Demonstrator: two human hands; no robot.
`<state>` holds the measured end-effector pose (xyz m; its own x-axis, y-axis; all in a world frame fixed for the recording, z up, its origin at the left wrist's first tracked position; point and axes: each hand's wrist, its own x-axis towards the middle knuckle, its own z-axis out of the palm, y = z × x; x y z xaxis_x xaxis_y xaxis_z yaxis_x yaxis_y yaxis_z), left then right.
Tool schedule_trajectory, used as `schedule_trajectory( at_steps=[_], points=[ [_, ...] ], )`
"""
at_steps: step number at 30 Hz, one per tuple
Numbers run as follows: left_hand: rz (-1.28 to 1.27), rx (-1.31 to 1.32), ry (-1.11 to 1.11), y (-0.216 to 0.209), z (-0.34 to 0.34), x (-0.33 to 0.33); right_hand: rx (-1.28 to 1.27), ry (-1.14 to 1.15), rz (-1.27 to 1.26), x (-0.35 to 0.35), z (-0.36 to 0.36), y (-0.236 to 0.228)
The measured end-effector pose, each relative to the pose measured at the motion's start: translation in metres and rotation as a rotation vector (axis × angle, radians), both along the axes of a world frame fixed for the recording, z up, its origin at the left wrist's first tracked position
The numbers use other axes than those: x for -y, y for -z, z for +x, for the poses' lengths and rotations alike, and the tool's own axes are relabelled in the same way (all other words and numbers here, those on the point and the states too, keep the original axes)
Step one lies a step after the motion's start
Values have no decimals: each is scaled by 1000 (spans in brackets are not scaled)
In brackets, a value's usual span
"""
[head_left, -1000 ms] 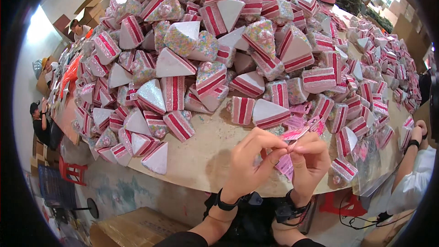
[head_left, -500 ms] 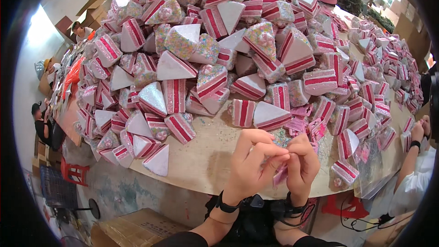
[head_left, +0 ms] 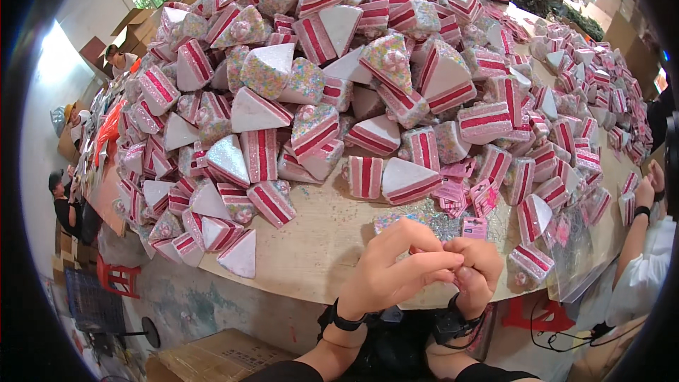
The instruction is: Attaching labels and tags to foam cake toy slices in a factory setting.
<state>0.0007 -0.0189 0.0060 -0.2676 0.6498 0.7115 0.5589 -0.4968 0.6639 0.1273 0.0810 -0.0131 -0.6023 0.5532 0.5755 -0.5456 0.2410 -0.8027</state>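
a small pink tag (head_left: 473,227) shows just above the joined fingers, at the near edge of the table (head_left: 311,255). left hand (head_left: 396,269) and right hand (head_left: 477,272) press together, pinching something too small to make out. judging by this, a fiddly attaching step is in hand; next calls for a steady pinch. beyond the tag rises the heap of cake-slice ornaments (head_left: 353,85).
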Motion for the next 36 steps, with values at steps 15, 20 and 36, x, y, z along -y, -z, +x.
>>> schedule_trajectory(
  at_steps=[15, 20, 36],
  points=[
    [-29, -101, -240, -2, -9, 5, 176, 153, 237, 7, -9, -9],
    [-255, 171, -226, -6, -5, 5, 61, 507, 638, -3, -17, 0],
    [-420, 880, 56, -1, -4, 14, 128, 538, 851, 1, -13, 4]
  ],
)
